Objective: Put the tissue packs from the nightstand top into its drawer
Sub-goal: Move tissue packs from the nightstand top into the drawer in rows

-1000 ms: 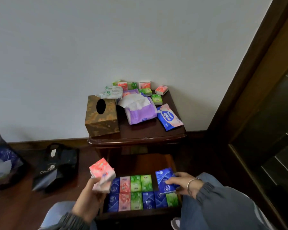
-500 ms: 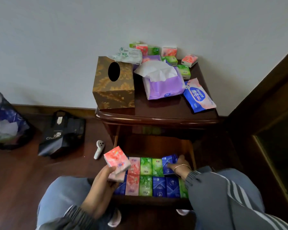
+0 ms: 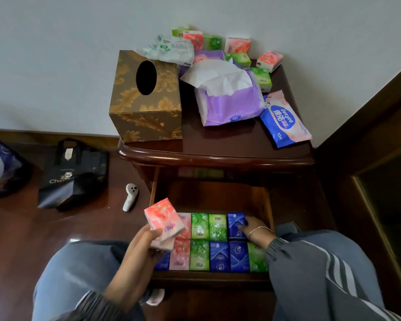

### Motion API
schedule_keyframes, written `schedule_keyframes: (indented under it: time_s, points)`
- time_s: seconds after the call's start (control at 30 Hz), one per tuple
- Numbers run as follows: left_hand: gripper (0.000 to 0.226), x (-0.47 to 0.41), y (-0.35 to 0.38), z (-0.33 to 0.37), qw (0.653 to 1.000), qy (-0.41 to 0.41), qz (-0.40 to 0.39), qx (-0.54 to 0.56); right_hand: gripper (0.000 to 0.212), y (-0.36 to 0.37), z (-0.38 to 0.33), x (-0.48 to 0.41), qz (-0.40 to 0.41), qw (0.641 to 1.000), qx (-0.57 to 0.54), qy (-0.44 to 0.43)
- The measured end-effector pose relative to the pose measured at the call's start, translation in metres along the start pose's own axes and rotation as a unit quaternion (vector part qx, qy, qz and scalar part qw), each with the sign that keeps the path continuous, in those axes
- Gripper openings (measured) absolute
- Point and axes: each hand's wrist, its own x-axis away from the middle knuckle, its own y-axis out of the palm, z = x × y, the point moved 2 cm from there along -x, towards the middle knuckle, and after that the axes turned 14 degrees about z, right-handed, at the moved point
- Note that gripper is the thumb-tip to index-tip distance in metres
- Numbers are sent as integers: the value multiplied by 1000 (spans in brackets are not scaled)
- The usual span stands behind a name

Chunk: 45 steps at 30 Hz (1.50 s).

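Note:
The nightstand's drawer stands pulled open, with two rows of pink, green and blue tissue packs inside. My right hand reaches into the back row, its fingers curled on the right edge of a blue pack. Above the drawer's left side, my left hand grips two stacked pink packs. On the nightstand top, several small pink and green packs lie along the back by the wall.
Also on the top are a gold tissue box, an open purple tissue bag and a blue wipes pouch. A black bag, a white remote and a bin sit on the floor to the left. My knees flank the drawer.
My right hand has lowered the blue pack into the drawer's back row. The left hand still holds the pink packs. The view has tilted down and moved closer.

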Motion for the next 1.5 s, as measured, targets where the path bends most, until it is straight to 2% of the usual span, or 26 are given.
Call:
schedule_keyframes:
  time_s: [0.07,0.2,0.27,0.37,0.5,0.57,0.6,0.7,0.77,0.87,0.93,1.03,1.17,1.23,1.33,1.43,1.5]
  points:
    - [40,0,-1,-1,1000,1,0,-2,43,5,3,1,-14,999,-27,-10]
    - [38,1,0,0,1000,12,-18,-6,77,-2,-1,-5,2,999,-30,-21]
    - [41,2,0,0,1000,11,-26,-12,70,-4,-6,-7,16,997,-70,-19]
    - [40,3,0,1,999,13,-30,-13,57,3,-7,-2,-19,997,-77,-23]
    - [28,6,5,4,999,15,-41,-12,67,-7,-13,13,-88,992,-93,6]
    - [32,8,10,5,998,24,-57,-27,66,-22,-23,22,-44,998,-43,-26]
    - [37,10,13,8,997,33,-63,-37,62,-31,-33,32,-22,997,-56,-55]
    - [52,17,29,16,990,60,-98,-84,42,-57,-70,76,-50,964,-223,-137]
    - [52,24,42,19,978,77,-132,-142,41,-76,-88,105,-70,942,-271,-187]
    - [53,36,58,18,966,90,-165,-179,36,-93,-94,123,7,945,-217,-243]
    - [55,45,68,16,970,86,-167,-152,27,-94,-89,128,41,943,-245,-220]
    - [57,58,82,9,978,103,-140,-119,18,-79,-80,136,48,926,-345,-147]
    - [58,66,85,-1,981,117,-101,-119,18,-69,-70,138,75,933,-323,-143]
    - [54,66,85,-2,977,135,-101,-130,31,-76,-66,133,42,939,-311,-142]
    - [63,62,87,0,972,135,-119,-152,49,-91,-61,120,-84,942,-296,-136]
    - [58,55,94,-1,961,116,-178,-179,43,-103,-57,102,-165,943,-245,-156]
    - [57,51,101,-5,953,111,-183,-214,39,-106,-51,90,-181,948,-202,-167]
